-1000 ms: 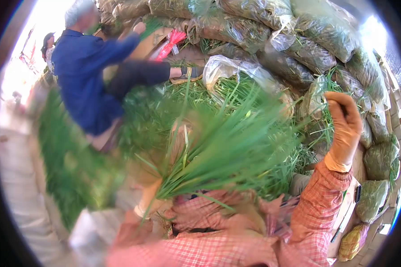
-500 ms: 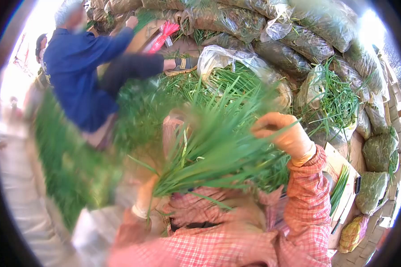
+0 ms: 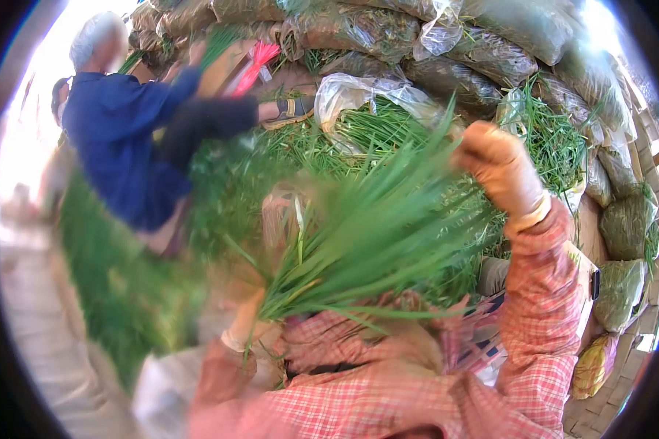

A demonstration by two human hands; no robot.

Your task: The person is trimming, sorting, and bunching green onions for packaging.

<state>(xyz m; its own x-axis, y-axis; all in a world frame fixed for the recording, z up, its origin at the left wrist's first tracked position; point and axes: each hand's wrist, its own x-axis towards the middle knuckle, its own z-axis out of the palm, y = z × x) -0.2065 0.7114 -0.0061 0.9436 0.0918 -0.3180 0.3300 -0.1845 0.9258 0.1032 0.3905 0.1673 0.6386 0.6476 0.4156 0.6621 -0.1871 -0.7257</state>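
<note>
My left hand [image 3: 252,313], blurred and in a pale glove, is closed round the lower end of a bunch of garlic chives [image 3: 373,238]. The long flat leaves fan out up and to the right in front of my lap. My right hand [image 3: 501,164], in a thin pale glove, is raised beside the leaf tips with its fingers curled together. What it holds, if anything, is too blurred to make out.
A person in a blue jacket [image 3: 128,139] sits at the left, one leg stretched out. Loose greens [image 3: 124,271] cover the ground. An opened plastic bag [image 3: 351,91] of greens lies ahead. Stuffed bags [image 3: 483,62] are stacked behind, with a yellow mesh bag [image 3: 593,366] at right.
My right hand has moved right and up, its fingers now curled tighter. The chive leaves stretch further toward the upper right. My left hand stays at the lower end of the bunch.
</note>
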